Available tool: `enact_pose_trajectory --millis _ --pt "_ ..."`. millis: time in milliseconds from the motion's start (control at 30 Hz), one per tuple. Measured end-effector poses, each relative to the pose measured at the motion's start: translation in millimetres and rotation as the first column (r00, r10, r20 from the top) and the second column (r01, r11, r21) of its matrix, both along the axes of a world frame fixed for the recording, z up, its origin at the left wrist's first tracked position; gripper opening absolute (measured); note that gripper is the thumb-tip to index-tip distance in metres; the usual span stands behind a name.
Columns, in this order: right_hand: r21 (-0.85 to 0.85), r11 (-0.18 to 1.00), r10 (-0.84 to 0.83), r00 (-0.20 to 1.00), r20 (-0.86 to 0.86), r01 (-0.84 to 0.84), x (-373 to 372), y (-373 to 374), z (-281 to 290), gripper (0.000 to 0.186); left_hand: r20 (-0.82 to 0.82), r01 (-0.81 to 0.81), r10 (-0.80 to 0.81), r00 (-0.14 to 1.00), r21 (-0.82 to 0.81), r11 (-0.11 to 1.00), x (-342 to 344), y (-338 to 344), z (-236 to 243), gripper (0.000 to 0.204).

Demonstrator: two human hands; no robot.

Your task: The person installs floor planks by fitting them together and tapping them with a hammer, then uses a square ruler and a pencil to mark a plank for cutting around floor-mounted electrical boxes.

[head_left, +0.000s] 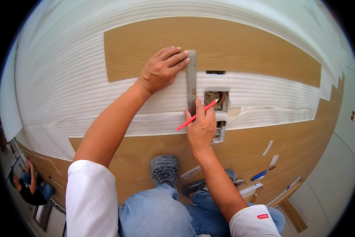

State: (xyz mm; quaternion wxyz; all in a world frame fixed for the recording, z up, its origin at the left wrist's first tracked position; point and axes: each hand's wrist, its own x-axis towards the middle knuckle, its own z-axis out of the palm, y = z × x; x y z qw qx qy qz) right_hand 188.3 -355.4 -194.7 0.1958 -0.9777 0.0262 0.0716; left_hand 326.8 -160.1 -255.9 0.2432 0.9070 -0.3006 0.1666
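A metal ruler (191,81) lies from a loose wood-look plank (217,41) across the white foam underlay (153,100) toward me. My left hand (161,68) is closed at the ruler's far end, fingertips pressed to its edge over the plank. At the near end, my right hand (203,128) grips a red pencil (197,115), held slantwise with its tip up and to the right. The thumb and forefinger of that hand touch the ruler as well. Just right of the ruler, a square floor opening (221,102) shows wires and rubble.
Laid wood-look flooring (240,158) spreads under my grey clogs (164,170). A small slot (216,72) sits by the plank, and another box opening (219,132) is partly behind my right hand. A blue utility knife (260,174) and offcuts lie right. Another person (33,187) crouches far left.
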Motion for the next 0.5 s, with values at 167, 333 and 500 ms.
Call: enact_pose_trajectory --millis 167,333,500 --pt "0.144 0.988 0.048 0.999 0.016 -0.050 16.6 -8.9 2.4 0.054 0.003 0.000 0.000 1.000 0.000 1.000 -0.2 0.9 -1.1 0.031" --pt "0.661 0.749 -0.002 0.997 0.076 -0.049 103.8 -31.7 -3.9 0.035 -0.015 -0.014 0.014 1.000 -0.001 1.000 -1.2 0.9 0.4 0.031" --pt "0.873 0.483 0.072 0.989 -0.125 0.075 192.2 -26.9 -9.8 0.027 -0.013 -0.011 0.011 1.000 0.014 1.000 -0.2 -0.4 0.7 0.031"
